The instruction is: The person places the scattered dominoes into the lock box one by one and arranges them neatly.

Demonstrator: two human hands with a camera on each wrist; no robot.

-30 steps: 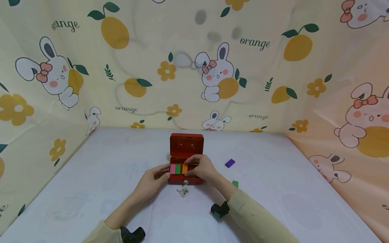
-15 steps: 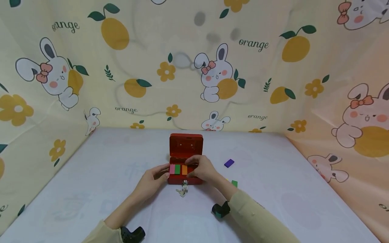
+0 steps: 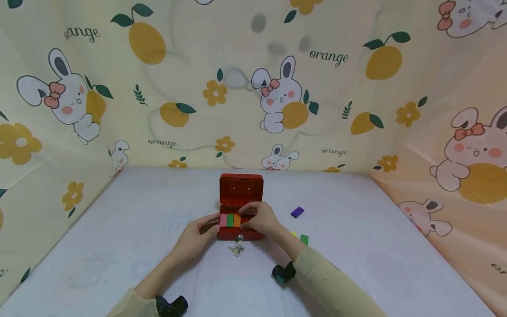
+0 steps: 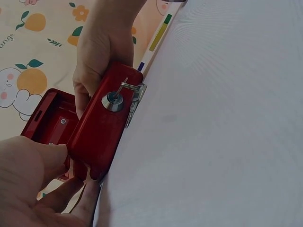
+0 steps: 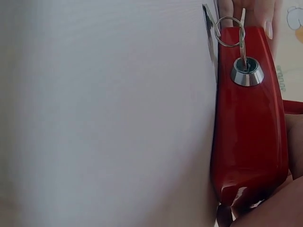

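A red metal box (image 3: 227, 236) stands with its lid (image 3: 241, 189) raised. Inside, a pink block (image 3: 223, 220), a green block (image 3: 230, 220) and an orange block (image 3: 236, 220) lie side by side, touching. The left hand (image 3: 193, 240) holds the box's left end, its thumb against the front corner of the box (image 4: 97, 135) in the left wrist view. Reaching in from the right, the right hand (image 3: 264, 219) pinches the orange block at its right side; its fingertips are partly hidden inside. The box front (image 5: 251, 137) hides them in the right wrist view.
Keys (image 3: 236, 251) hang from the front lock (image 5: 247, 73). Right of the box, a purple block (image 3: 297, 212), a green block (image 3: 304, 239) and a partly hidden yellow piece (image 3: 294, 234) lie on the white table (image 3: 158, 193). A patterned cloth hangs behind.
The orange block has moved left against the green one, closing the gap between them, and the right hand's fingers have shifted slightly with it. The left hand keeps its hold on the box.
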